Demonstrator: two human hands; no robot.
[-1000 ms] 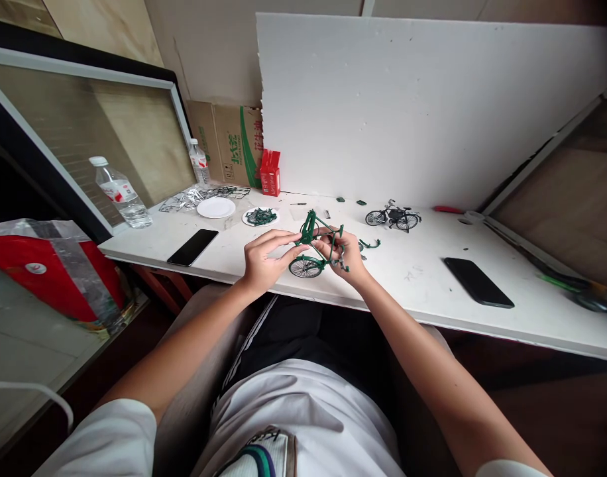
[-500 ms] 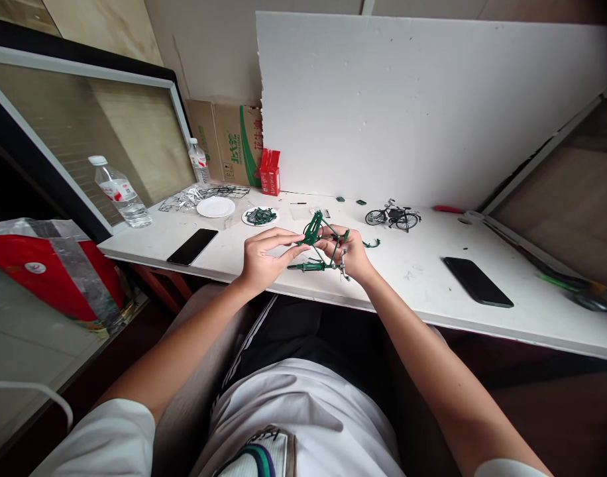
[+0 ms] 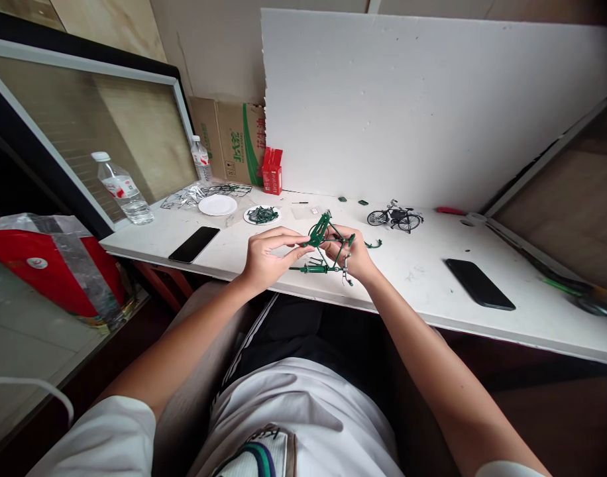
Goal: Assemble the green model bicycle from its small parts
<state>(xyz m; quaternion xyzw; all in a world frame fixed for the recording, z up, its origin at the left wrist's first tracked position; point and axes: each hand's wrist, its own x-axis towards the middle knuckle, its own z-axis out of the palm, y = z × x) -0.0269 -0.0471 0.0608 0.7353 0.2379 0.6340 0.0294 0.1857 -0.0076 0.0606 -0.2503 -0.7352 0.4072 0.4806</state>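
Just beyond your lap (image 3: 313, 324), over the near edge of the table (image 3: 407, 271), you hold the green bike (image 3: 318, 234) at twelve o'clock, its handlebar (image 3: 345, 267) turned towards you. From the nine o'clock side your left hand (image 3: 264, 260) pinches it narrowly, thumb and forefinger on the frame. At three o'clock your right hand (image 3: 360, 258) grips it from behind; those fingertips are partly covered by the frame, so you can't be sure from here exactly what they press on.

By the look of it, you're at the fitting or adjusting step, working at the upper frame. Whether anything there is fully seated is too small to tell. The next move probably calls for a steady right hand and a light, precise left pinch, since such thin rods would bend easily.

Out at three o'clock, just past your right hand, lies a curved green part (image 3: 374, 246); farther round, towards four, is the black phone (image 3: 480, 283). At nine o'clock is the other phone (image 3: 194, 244).

Farther off, at ten, a small plate (image 3: 246, 215) bears green parts (image 3: 262, 214). At two o'clock stands the black bike (image 3: 397, 215), which may serve you as a pattern.
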